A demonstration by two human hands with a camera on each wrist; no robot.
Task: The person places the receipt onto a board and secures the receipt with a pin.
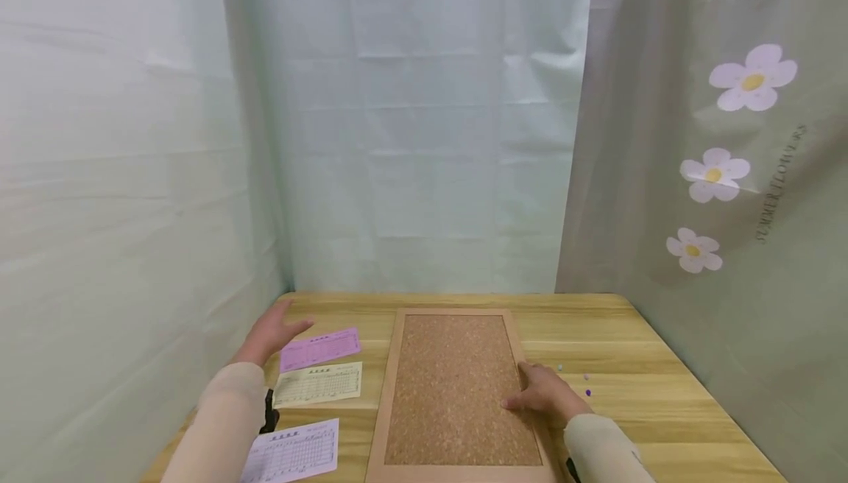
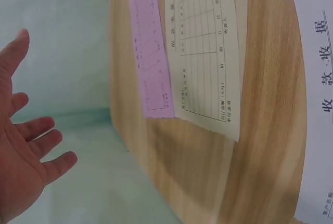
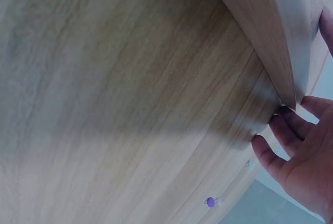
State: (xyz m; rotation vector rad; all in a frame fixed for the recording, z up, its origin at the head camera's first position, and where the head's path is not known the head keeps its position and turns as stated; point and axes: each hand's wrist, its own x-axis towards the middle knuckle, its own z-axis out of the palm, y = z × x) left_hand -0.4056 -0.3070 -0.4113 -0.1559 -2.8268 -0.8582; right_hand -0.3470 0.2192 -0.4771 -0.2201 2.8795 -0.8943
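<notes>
A cork board [image 1: 464,387] in a pale wooden frame lies lengthwise on the table. At its right side my right hand [image 1: 545,393] holds the frame, thumb over the cork and fingers along the outer edge [image 3: 281,52]. My left hand [image 1: 271,332], fingers spread and palm bare, hovers by the left end of a pink receipt slip [image 1: 321,349]. Below that slip lie a cream receipt slip [image 1: 319,383] and a white one [image 1: 294,452], in a column left of the board.
Right of the board are three small pins: a purple one [image 1: 588,392], a pinkish one [image 1: 586,376] and a light blue one [image 1: 559,367]. Pale curtains [image 1: 437,137] enclose the wooden table [image 1: 662,409] at the back and both sides.
</notes>
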